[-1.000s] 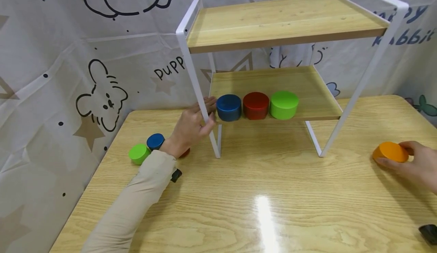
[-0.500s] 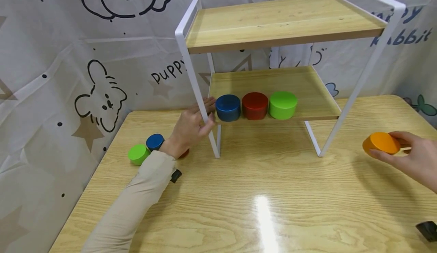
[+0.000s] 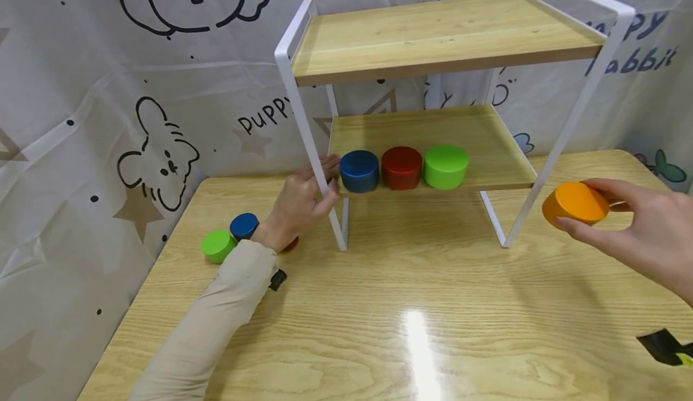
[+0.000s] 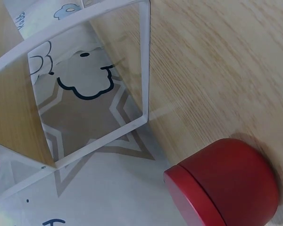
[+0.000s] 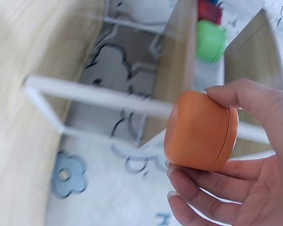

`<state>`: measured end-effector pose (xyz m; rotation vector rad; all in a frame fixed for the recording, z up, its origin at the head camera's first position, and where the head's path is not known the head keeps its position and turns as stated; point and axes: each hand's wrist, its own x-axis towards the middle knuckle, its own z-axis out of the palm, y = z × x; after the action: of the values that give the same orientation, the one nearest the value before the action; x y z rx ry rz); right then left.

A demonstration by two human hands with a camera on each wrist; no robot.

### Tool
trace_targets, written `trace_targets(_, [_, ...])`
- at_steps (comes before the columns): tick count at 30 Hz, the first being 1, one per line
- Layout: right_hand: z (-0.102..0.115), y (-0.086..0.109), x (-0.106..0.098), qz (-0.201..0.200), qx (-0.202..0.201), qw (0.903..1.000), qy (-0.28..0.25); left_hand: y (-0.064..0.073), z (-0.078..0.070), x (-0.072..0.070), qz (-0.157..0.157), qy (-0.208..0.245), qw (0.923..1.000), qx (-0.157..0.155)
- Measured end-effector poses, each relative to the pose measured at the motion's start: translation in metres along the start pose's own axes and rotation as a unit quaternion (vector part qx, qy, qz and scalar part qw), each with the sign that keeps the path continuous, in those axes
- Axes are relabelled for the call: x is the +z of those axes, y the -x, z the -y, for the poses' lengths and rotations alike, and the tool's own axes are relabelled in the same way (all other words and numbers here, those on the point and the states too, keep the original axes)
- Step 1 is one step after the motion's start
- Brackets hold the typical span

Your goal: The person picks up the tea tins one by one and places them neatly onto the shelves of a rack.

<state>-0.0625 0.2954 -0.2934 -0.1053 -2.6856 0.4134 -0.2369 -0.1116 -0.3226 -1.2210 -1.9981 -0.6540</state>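
Note:
A small orange round lidded tin (image 3: 575, 202) is held between the thumb and fingers of my right hand (image 3: 649, 220), in the air beside the rack's right leg. My left hand (image 3: 303, 199) holds the left white leg (image 3: 307, 125) of a two-tier rack, thumb in front and fingers behind. On the lower shelf (image 3: 422, 125), blue (image 3: 360, 171), red (image 3: 402, 168) and green (image 3: 446, 166) tins stand in a row along the front edge. The right wrist view shows the orange tin (image 5: 198, 131) tilted, its lid toward the palm.
Left of the rack on the table (image 3: 379, 293) are a green tin (image 3: 218, 246), a blue tin (image 3: 244, 225) and a red tin (image 4: 231, 183), mostly behind my left wrist in the head view. The upper shelf (image 3: 444, 34) overhangs the row. A printed cloth (image 3: 65, 166) hangs behind.
My right hand has lifted the orange tin off the table and carried it left and up toward the rack. My left hand stays at the rack's leg.

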Motion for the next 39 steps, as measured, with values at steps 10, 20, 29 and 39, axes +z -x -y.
trace_targets(10, [0.044, -0.01, -0.011, -0.025, -0.102, 0.9934, -0.046, 0.0, 0.0, 0.0, 0.001, 0.003, 1.0, -0.004])
trace_targets(20, [0.072, -0.029, -0.01, -0.024, -0.15, 0.9864, -0.062, 0.001, -0.002, 0.0, 0.003, -0.005, 1.0, -0.008])
trace_targets(29, [0.081, -0.041, -0.008, 0.001, -0.105, 0.9944, -0.009, 0.0, -0.002, 0.0, 0.002, -0.003, 1.0, -0.006])
trace_targets(39, [0.083, -0.051, -0.005, 0.02, -0.094, 0.9953, 0.001, 0.0, -0.002, 0.0, 0.004, -0.005, 1.0, -0.004])
